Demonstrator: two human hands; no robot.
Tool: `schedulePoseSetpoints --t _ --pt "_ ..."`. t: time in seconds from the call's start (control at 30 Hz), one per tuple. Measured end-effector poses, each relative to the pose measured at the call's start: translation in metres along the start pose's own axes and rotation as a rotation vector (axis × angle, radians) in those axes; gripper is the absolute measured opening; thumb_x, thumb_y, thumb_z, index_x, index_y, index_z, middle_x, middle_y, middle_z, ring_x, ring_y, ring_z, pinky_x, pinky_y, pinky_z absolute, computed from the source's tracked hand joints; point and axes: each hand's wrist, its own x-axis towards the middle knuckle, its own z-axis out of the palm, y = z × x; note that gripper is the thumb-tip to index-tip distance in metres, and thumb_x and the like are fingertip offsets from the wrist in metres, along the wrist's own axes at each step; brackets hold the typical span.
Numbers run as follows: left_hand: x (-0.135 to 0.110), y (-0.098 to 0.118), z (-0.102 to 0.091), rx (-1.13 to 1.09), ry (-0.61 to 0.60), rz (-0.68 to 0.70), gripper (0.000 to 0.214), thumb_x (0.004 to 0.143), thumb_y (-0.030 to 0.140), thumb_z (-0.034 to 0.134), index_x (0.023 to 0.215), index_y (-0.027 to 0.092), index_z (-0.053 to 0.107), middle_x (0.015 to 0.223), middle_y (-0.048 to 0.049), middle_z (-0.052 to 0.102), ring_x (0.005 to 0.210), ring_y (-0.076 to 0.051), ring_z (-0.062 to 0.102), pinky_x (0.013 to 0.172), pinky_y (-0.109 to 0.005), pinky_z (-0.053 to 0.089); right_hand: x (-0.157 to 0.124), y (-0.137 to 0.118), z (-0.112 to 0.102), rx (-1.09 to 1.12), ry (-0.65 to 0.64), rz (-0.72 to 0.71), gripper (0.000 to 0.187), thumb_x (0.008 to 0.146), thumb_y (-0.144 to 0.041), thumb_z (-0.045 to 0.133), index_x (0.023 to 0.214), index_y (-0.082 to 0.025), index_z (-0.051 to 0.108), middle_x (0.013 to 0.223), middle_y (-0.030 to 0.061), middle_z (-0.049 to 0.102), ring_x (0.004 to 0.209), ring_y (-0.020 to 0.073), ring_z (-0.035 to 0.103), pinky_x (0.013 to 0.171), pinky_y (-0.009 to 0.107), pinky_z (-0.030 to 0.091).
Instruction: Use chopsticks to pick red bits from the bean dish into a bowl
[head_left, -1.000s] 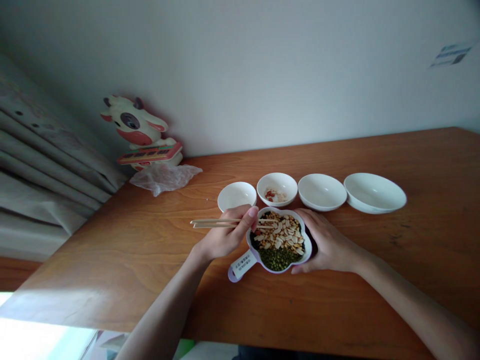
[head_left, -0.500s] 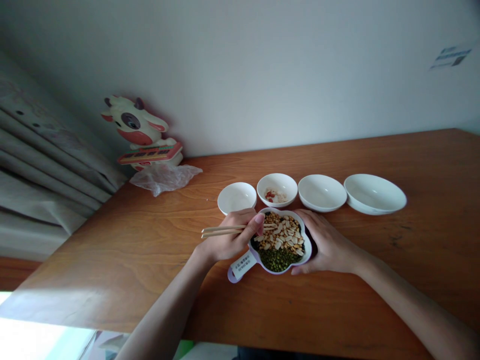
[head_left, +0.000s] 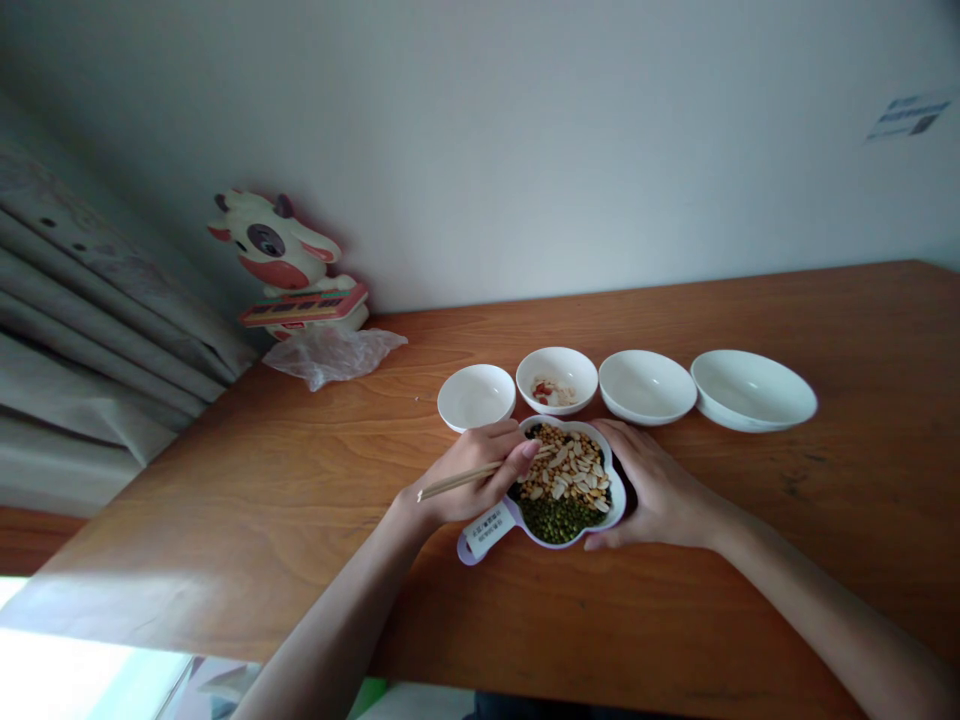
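Note:
My left hand (head_left: 476, 470) is closed around a pair of wooden chopsticks (head_left: 457, 481), whose tips reach into a cloud-shaped white bowl (head_left: 617, 497) with a purple rim and a labelled handle (head_left: 487, 531). Inside lie pale peanut halves (head_left: 571, 470), yellow beans and green mung beans (head_left: 559, 519). My right hand (head_left: 649, 485) grips the right side of this bowl, thumb at the near edge. Just behind stands a small white bowl (head_left: 557, 380) with some red and pale pieces at its bottom.
Three more white bowls stand in the same row: one at the left (head_left: 476, 397), two at the right (head_left: 647, 386) (head_left: 754, 390). Further left, a cow toy with a keyboard (head_left: 289, 265) and a crumpled plastic bag (head_left: 335, 357) rest against the wall.
My left hand has shifted slightly right over the handled bowl. The chopsticks have tilted, their back ends lower and drawn together. My right hand stays on the bowl.

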Motion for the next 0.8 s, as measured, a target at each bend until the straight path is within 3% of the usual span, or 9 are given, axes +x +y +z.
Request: schedulePoseSetpoints --t 0.13,0.37,0.53,0.7,0.8 --pt "-0.001 0.000 0.001 0.040 0.018 0.065 0.057 0.125 0.044 0.029 0.081 0.021 0.056 0.076 -0.0015 0.060 0.067 -0.016 0.054 0.069 -0.030 0.047 0.000 0.000 0.000 -0.008 -0.009 0.008 0.142 0.061 -0.083 0.100 0.175 -0.030 0.033 0.162 0.0215 0.059 0.147 0.0518 0.060 0.123 0.071 0.052" --pt "-0.004 0.001 -0.004 -0.026 0.131 0.018 0.060 0.125 0.044 0.032 0.080 0.020 0.063 0.077 -0.0031 0.064 0.068 -0.015 0.061 0.071 -0.029 0.050 0.002 -0.002 -0.002 0.012 -0.018 0.008 0.137 0.062 -0.082 0.100 0.172 -0.031 0.035 0.161 0.0210 0.059 0.147 0.0520 0.060 0.123 0.072 0.051" --pt "-0.006 -0.004 0.000 -0.029 0.304 0.005 0.056 0.124 0.040 0.038 0.080 0.020 0.066 0.077 -0.0034 0.067 0.069 -0.015 0.061 0.072 -0.030 0.049 0.002 -0.004 -0.002 0.013 -0.036 0.028 0.135 0.063 -0.083 0.099 0.170 -0.030 0.036 0.160 0.0218 0.058 0.146 0.0522 0.060 0.122 0.074 0.051" --pt "-0.001 -0.010 0.009 -0.026 0.507 -0.142 0.062 0.124 0.049 0.036 0.077 0.021 0.066 0.076 -0.0038 0.067 0.069 -0.017 0.060 0.074 -0.032 0.050 0.001 -0.001 -0.001 0.016 -0.024 0.022 0.137 0.063 -0.082 0.099 0.171 -0.029 0.035 0.161 0.0218 0.058 0.147 0.0526 0.059 0.123 0.075 0.050" --pt "0.006 -0.011 0.012 -0.044 0.564 -0.219 0.065 0.123 0.057 0.036 0.078 0.021 0.067 0.077 -0.0046 0.069 0.073 -0.018 0.063 0.079 -0.033 0.053 0.000 -0.001 -0.001 0.015 -0.016 0.016 0.137 0.063 -0.081 0.100 0.172 -0.030 0.035 0.160 0.0217 0.059 0.147 0.0519 0.060 0.122 0.073 0.052"
